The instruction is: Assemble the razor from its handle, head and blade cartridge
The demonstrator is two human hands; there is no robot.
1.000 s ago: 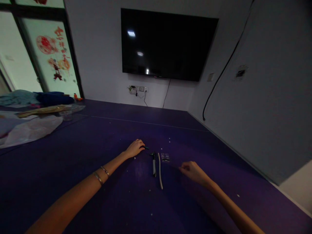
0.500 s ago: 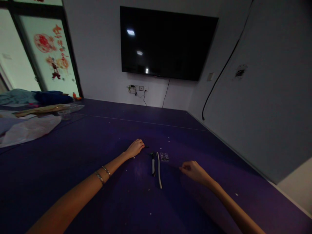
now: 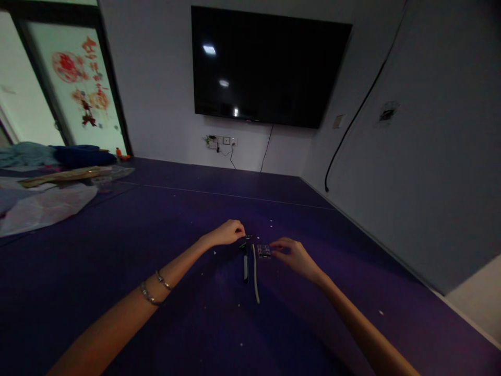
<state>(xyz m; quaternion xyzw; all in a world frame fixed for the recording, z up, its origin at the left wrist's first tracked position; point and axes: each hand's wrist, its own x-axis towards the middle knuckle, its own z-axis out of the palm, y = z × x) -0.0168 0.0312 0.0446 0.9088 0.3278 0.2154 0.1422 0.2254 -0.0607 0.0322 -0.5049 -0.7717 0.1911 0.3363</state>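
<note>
My left hand (image 3: 231, 231) is closed in a pinch at a small dark, flat piece with light spots (image 3: 249, 237), just above the purple surface (image 3: 176, 308). Below it lies what looks like a razor (image 3: 246, 267), with a black and pale grey handle and its head pointing away from me. Alongside is a thin, slightly curved whitish stick (image 3: 255, 277). A small clear, flat case (image 3: 264, 251) with dark contents rests to the right of the stick's far end. My right hand (image 3: 291, 255) has thumb and forefinger apart at the case's right edge; whether they touch it I cannot tell.
At the left lie plastic bags (image 3: 50, 209), a yellowish flat packet (image 3: 62, 176) and dark blue cloth (image 3: 84, 155). A television (image 3: 270, 68) hangs on the wall ahead. Down the right wall runs a black cable (image 3: 362, 107). Small white scraps dot the surface.
My left hand has moved right with the dark piece, coming near the razor's head. My right hand has moved left and away from me to the clear case, and its fingers have parted.
</note>
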